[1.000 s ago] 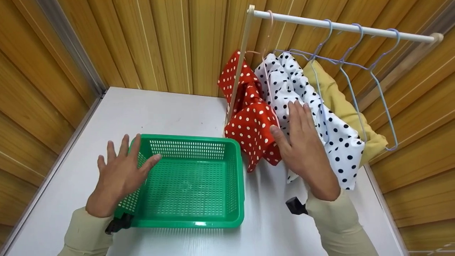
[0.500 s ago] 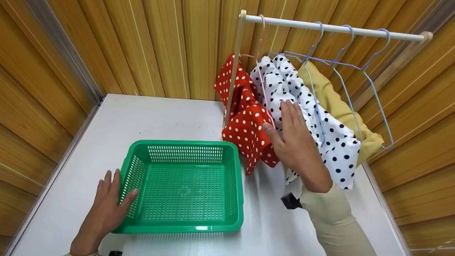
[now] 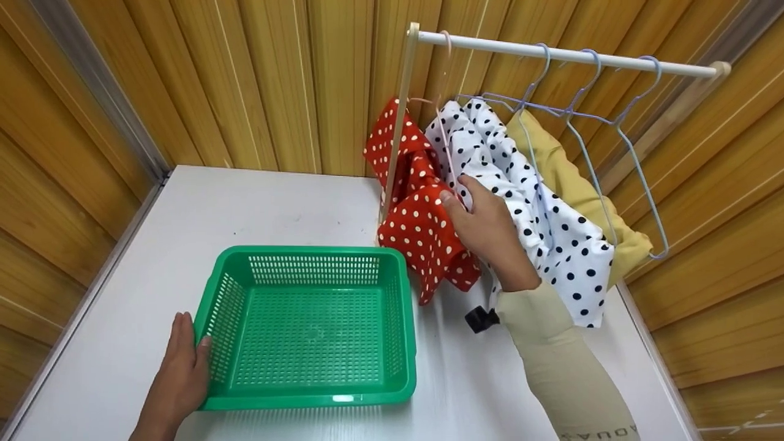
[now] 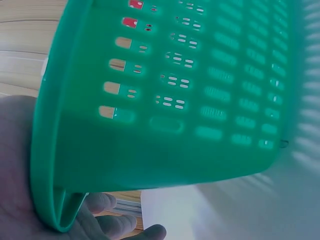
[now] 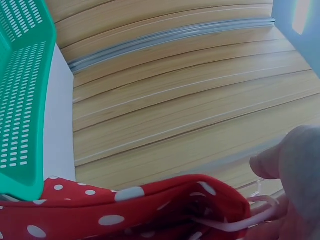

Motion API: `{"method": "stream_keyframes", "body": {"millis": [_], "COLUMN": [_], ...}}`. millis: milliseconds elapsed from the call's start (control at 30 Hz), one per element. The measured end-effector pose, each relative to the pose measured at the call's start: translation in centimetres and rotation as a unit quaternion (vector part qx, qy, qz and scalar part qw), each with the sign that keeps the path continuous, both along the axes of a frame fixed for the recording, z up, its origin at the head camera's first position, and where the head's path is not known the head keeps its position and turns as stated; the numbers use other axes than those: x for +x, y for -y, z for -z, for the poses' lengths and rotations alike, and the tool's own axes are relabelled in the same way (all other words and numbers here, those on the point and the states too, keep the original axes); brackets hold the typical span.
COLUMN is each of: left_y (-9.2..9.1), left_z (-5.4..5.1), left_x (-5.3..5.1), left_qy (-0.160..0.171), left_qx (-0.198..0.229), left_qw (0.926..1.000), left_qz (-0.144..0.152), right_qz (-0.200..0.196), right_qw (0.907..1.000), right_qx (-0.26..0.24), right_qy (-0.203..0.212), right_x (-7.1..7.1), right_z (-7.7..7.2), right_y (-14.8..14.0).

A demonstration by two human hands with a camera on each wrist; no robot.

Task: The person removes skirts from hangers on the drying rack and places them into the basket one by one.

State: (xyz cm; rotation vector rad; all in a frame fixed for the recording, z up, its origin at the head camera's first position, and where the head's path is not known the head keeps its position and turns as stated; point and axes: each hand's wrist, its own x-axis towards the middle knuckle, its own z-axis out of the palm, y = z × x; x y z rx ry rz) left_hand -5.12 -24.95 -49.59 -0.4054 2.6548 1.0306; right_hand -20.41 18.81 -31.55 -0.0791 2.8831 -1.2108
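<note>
My left hand (image 3: pixel 176 380) lies along the left side of a green plastic basket (image 3: pixel 245 402), fingers straight against its rim. In the left wrist view, the palm meets the rim and the fingertips (image 4: pixel 152 232) show past the basket's corner. My right hand (image 3: pixel 487 223) is at the side of a pink hanger (image 3: pixel 450 144) that bears a red cloth with white dots (image 3: pixel 422 233). Its fingers curl round the hanger wire (image 5: pixel 235 226); the thumb (image 5: pixel 265 164) stands on the other side, with a gap visible in the right wrist view.
A rack with a white rail (image 3: pixel 551 55) holds the pink hanger and several bluish hangers (image 3: pixel 582 147). White black-dotted cloths (image 3: pixel 576 263) and a yellow cloth (image 3: pixel 551 159) hang beside the red one. The white table (image 3: pixel 275 202) meets wood-panelled walls (image 3: pixel 245 86).
My left hand has moved down and leftward onto the basket's side. My right hand has shifted left from its flat, straight-fingered pose, and its fingers have curled at the pink hanger.
</note>
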Motion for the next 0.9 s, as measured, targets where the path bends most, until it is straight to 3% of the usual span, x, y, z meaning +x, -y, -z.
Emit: {"method": "stream_keyframes", "body": {"millis": [133, 267, 400, 700, 900], "left_y": [0.0, 0.0, -0.2, -0.6, -0.8], "left_z": [0.0, -0.1, 0.0, 0.0, 0.2], "left_x": [-0.1, 0.0, 0.2, -0.1, -0.3], "left_qy": [0.004, 0.006, 0.007, 0.010, 0.010], "left_qx": [0.002, 0.008, 0.011, 0.013, 0.031], "left_qw": [1.0000, 0.9998, 0.9998, 0.9995, 0.9988], "left_qz": [-0.005, -0.015, -0.017, -0.028, -0.037], "right_qz": [0.010, 0.025, 0.039, 0.053, 0.069], "right_qw": [0.9996, 0.9935, 0.9828, 0.9781, 0.9802], "right_qx": [-0.021, -0.095, -0.168, -0.197, -0.182], "right_qy": [-0.018, -0.056, -0.067, -0.039, -0.036], "right_x": [-0.6, -0.9, -0.9, -1.1, -1.3], "right_z": [0.5, 0.9, 1.2, 1.1, 0.6], "right_y": [0.4, 0.9, 1.2, 1.4, 1.3]}}
